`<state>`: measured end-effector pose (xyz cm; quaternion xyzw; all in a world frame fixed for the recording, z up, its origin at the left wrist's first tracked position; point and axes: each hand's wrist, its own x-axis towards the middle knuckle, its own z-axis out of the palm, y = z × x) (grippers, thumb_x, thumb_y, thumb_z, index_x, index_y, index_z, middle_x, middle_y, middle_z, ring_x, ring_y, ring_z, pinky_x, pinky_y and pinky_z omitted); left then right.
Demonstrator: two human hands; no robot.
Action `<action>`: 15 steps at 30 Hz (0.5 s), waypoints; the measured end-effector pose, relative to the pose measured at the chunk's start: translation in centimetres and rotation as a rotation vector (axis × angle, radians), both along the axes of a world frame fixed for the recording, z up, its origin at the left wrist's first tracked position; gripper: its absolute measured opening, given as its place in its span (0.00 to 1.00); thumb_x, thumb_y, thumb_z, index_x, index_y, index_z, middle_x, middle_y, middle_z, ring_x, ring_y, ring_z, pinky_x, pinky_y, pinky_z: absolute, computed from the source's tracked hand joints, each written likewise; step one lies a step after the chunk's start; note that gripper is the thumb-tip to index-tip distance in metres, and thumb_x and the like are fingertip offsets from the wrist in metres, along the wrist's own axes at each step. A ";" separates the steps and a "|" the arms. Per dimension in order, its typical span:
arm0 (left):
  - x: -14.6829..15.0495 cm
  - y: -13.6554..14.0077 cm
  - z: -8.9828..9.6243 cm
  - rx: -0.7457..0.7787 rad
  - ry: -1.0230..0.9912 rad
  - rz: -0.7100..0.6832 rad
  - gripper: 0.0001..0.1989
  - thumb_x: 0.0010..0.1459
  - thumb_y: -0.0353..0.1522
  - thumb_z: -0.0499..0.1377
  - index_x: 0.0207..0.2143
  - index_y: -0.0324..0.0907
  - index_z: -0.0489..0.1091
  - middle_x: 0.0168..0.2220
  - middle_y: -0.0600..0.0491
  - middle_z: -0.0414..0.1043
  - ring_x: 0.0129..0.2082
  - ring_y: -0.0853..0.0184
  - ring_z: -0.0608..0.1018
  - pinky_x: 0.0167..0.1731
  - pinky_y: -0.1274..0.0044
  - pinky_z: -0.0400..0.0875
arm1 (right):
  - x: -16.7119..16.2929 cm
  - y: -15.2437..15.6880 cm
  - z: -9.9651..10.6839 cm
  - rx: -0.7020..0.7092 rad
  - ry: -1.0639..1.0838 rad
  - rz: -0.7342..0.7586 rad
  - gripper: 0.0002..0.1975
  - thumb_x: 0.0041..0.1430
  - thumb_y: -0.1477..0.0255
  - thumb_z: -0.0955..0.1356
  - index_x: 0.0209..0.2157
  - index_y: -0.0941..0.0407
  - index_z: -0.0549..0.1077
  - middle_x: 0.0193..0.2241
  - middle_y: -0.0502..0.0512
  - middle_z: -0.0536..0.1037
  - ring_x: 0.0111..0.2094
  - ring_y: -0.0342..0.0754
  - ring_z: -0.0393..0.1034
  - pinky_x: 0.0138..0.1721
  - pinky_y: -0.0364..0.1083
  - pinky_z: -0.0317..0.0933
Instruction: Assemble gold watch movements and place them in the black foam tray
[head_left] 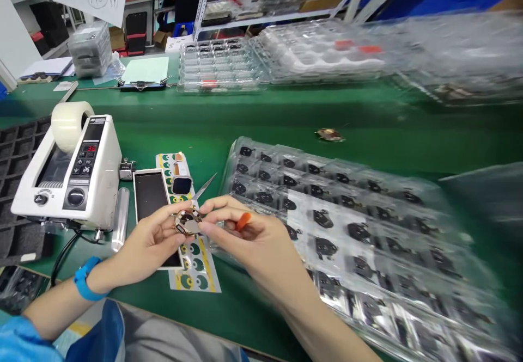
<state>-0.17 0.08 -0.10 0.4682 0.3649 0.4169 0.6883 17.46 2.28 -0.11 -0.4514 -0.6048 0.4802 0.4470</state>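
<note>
My left hand (153, 237) pinches a small ring-shaped electronic part (188, 221) with metallic pieces around its rim and a pale middle. The fingertips of my right hand (241, 228) close on the part's right edge. An orange-ended tool (243, 221) sticks out between my right fingers, the rest of it hidden by the hand. Just beyond the part, a pointed metal blade or tip (204, 186) shows; I cannot tell whether it belongs to that tool. Below lie a sticker sheet (195, 275) with green and yellow shapes and a white-rimmed black tray (151, 196).
A white tape dispenser (87, 171) with a tape roll stands at left. Clear blister trays (347, 201) of black round parts fill the right side. A small watch-like piece (182, 184) rests on the sheet. Another metallic part (330, 134) lies farther back, before stacked trays (223, 68).
</note>
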 end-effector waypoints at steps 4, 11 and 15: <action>0.2 -0.2 0.5 -0.037 0.079 0.003 0.22 0.58 0.33 0.62 0.55 0.47 0.69 0.42 0.50 0.76 0.44 0.63 0.78 0.51 0.70 0.72 | 0.3 0.0 -0.1 0.026 0.015 -0.004 0.07 0.53 0.69 0.71 0.23 0.54 0.77 0.30 0.54 0.75 0.30 0.46 0.69 0.27 0.43 0.62; 0.1 -0.3 0.3 -0.057 0.158 -0.005 0.23 0.59 0.32 0.59 0.58 0.47 0.67 0.41 0.50 0.75 0.44 0.63 0.77 0.50 0.69 0.73 | 0.6 0.0 0.1 0.014 0.021 0.032 0.08 0.55 0.68 0.71 0.23 0.54 0.75 0.30 0.54 0.76 0.33 0.47 0.72 0.30 0.45 0.66; 0.2 -0.3 0.5 -0.055 0.134 -0.017 0.23 0.60 0.30 0.58 0.58 0.47 0.67 0.44 0.51 0.75 0.46 0.64 0.77 0.52 0.71 0.72 | 0.3 -0.3 0.0 0.097 -0.036 -0.012 0.07 0.56 0.72 0.69 0.25 0.54 0.75 0.30 0.53 0.76 0.32 0.46 0.72 0.29 0.44 0.67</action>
